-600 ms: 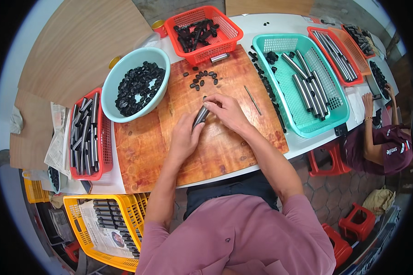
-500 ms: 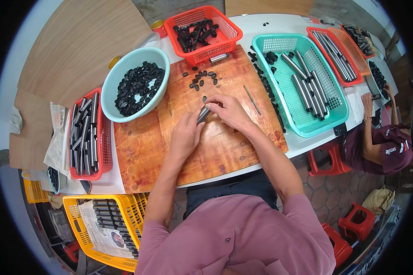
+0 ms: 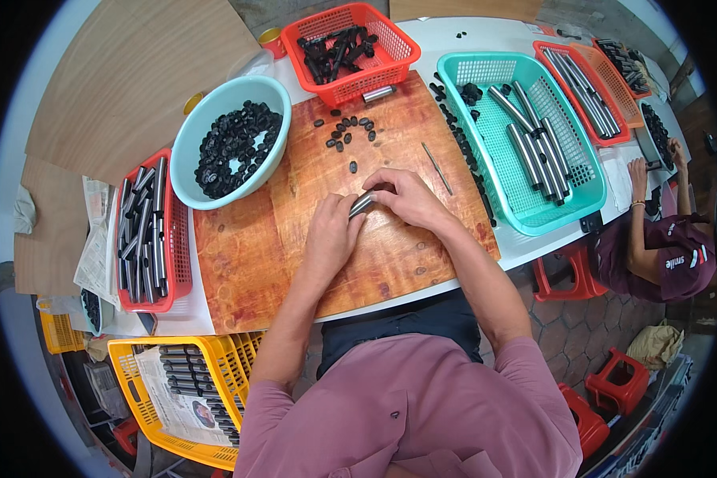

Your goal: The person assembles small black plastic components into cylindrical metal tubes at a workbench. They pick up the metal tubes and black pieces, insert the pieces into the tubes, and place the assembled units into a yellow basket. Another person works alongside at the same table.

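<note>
A short shiny metal tube [image 3: 362,205] lies slanted between my two hands, low over the brown wooden board [image 3: 255,267]. My left hand [image 3: 332,229] is closed round its lower left end. The fingers of my right hand [image 3: 407,197] are curled over the upper right end and hide it. Just beyond my hands a single black oval plug [image 3: 353,167] rests on the board. Farther off is a loose group of several black oval plugs [image 3: 347,124]. To the right of my right hand lies a thin metal rod [image 3: 436,168].
A pale blue bowl [image 3: 185,163] of black pieces stands at the left, near a red basket [image 3: 182,259] of tubes. Another red basket [image 3: 398,73] sits at the back. On the right are a turquoise basket [image 3: 526,221] with tubes and a co-worker [image 3: 653,259]. A yellow crate [image 3: 243,362] stands lower left.
Both hands and the tube have shifted slightly right and toward me. My right fingertips have moved away from the single plug, and more of the tube's shiny side shows.
</note>
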### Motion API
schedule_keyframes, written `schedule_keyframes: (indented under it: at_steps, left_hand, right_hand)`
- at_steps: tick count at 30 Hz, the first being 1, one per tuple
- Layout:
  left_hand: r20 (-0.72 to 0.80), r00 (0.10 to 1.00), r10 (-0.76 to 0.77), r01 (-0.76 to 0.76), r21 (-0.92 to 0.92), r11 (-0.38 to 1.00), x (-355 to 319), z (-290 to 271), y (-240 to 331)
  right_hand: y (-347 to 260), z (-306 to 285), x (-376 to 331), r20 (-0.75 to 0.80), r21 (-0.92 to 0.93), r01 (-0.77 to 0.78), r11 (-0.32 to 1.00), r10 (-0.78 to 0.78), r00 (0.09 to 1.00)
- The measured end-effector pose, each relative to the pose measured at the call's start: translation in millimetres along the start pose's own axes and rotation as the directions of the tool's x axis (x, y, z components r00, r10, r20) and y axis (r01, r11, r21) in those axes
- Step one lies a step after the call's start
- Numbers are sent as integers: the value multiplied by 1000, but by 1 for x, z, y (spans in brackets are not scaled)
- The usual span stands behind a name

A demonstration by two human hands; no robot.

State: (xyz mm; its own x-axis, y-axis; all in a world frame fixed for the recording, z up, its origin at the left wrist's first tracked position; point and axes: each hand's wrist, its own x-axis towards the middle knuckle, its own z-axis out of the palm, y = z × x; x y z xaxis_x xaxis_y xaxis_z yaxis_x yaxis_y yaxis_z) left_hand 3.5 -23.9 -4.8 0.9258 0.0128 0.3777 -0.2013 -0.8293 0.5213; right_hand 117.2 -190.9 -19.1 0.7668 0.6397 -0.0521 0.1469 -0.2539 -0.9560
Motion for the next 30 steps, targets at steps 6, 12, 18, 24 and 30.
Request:
schedule_keyframes:
  at_steps: [6,12,18,24,30]
  left_hand:
    - [100,995,-9,-14,222,975,6,-14,2]
    - [106,993,47,-64,162,985,10,-17,-4]
    - [45,999,31,-34,77,996,4,-10,-8]
    - [24,1000,-7,6,13,1000,4,-7,-9]
    - [12,999,-30,31,-78,996,3,-3,-21]
  right_hand:
    - [-5,1,5,27,-19,-11,1000,12,1000]
    - [-13,25,46,-69,-460,209,863,-270,961]
    - [-16,39,65,-165,-500,130,856,-242,956]
    - [-11,49,65,-190,-575,135,807,-292,937]
    - [-10,49,64,-211,-612,160,775,-355,911]
